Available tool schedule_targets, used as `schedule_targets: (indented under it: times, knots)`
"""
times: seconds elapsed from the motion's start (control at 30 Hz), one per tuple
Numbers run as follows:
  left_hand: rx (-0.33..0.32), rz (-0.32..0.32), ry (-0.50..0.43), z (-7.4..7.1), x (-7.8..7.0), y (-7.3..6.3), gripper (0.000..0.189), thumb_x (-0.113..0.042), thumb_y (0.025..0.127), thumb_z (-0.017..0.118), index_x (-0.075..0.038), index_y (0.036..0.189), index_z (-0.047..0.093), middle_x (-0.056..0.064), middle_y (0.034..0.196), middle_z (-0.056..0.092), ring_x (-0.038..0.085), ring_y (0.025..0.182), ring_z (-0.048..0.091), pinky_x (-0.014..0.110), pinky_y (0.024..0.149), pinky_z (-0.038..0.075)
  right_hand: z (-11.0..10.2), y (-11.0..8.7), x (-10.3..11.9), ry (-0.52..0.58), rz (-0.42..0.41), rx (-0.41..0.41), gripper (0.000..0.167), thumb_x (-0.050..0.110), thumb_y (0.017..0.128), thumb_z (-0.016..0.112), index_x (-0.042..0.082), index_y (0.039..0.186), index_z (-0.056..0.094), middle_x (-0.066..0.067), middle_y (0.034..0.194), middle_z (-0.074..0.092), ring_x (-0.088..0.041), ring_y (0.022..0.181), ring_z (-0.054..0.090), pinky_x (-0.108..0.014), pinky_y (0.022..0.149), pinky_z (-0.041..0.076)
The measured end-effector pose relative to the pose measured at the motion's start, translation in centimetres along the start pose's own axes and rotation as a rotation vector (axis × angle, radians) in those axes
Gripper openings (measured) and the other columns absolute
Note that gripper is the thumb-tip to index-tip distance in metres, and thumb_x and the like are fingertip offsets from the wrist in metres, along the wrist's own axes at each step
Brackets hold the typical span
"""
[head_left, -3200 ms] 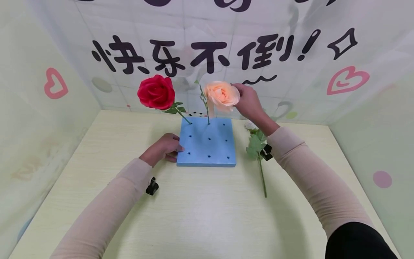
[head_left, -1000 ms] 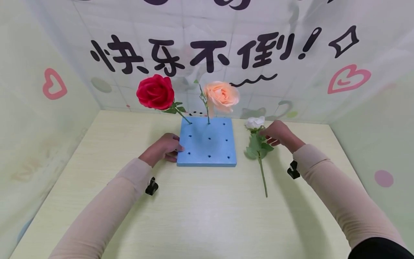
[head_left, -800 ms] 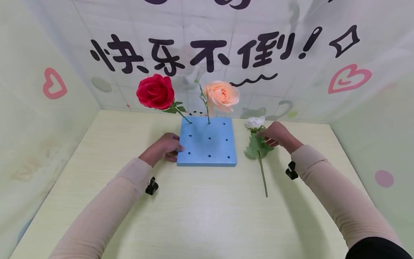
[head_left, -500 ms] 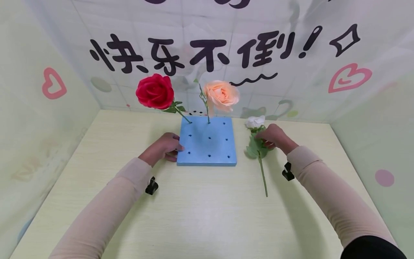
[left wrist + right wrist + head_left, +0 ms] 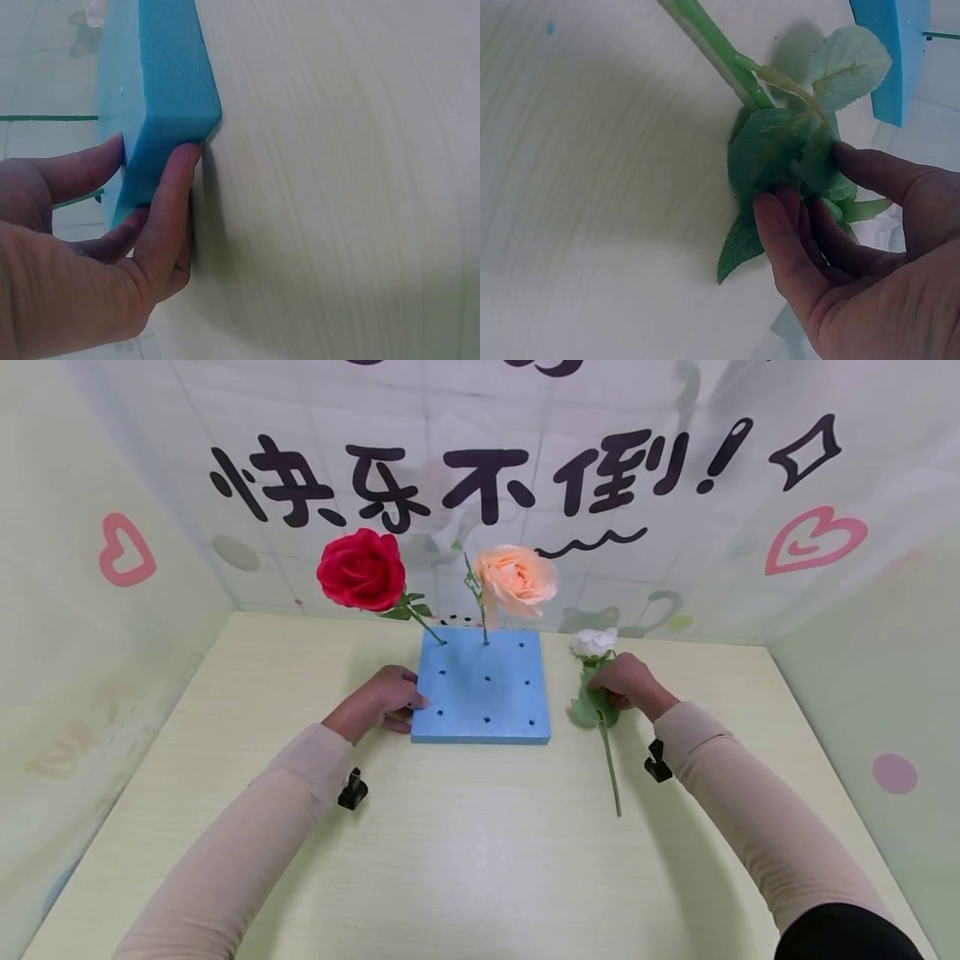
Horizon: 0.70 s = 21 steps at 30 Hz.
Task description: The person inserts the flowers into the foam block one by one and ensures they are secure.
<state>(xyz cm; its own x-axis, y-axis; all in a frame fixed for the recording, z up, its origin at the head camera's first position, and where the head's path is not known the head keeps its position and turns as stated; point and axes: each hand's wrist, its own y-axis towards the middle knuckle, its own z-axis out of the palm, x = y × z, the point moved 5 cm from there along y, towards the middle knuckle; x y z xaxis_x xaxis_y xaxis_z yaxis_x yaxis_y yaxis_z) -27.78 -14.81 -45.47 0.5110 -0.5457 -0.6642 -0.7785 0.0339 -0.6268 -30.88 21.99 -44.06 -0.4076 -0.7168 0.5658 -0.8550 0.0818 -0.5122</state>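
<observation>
My left hand [image 5: 384,697] grips the left edge of a blue foam block [image 5: 510,702] dotted with small holes. In the left wrist view the thumb [image 5: 94,163] lies on its top face and the fingers lie along its side. A red rose [image 5: 362,570] and a peach rose [image 5: 516,578] stand with their stems in the back row of holes, the red one leaning left. Right of the block, a white rose [image 5: 595,642] lies on the table. My right hand [image 5: 628,681] pinches it at the leaves [image 5: 769,150], just below the bloom; part of the stem is hidden there.
The light wooden table [image 5: 480,843] ends at a white printed backdrop [image 5: 480,410] close behind the block. Printed side walls [image 5: 60,652] rise at left and right. A small black device [image 5: 657,762] sits at each wrist.
My right hand has left the peach rose and come down to the white rose, and its fingers have closed in on the leaves. The left hand stays on the block.
</observation>
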Motion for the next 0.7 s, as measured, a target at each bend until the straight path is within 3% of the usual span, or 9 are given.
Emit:
schedule_targets:
  times: [0.43,0.7]
  knots:
    - [0.002,0.000,-0.010,-0.03,0.00,0.09,0.056,-0.009,0.094,0.061,-0.001,0.144,0.037,0.019,0.118,0.053,0.030,0.098,0.059,0.036,0.070,0.061,0.45,0.86,-0.37,-0.021,0.023,-0.056,0.028,0.013,0.081,0.072,-0.003,0.095,0.055,-0.011,0.081,0.054,-0.017,0.063,0.058,-0.033,0.059,0.059]
    - [0.000,-0.005,-0.008,-0.09,0.11,0.19,0.056,-0.009,0.094,0.061,-0.001,0.144,0.037,0.019,0.118,0.054,0.030,0.098,0.059,0.036,0.070,0.061,0.31,0.50,-0.23,0.043,0.017,-0.040,0.021,0.006,0.080,0.068,-0.004,0.092,0.054,-0.012,0.079,0.057,-0.017,0.057,0.061,-0.035,0.063,0.060]
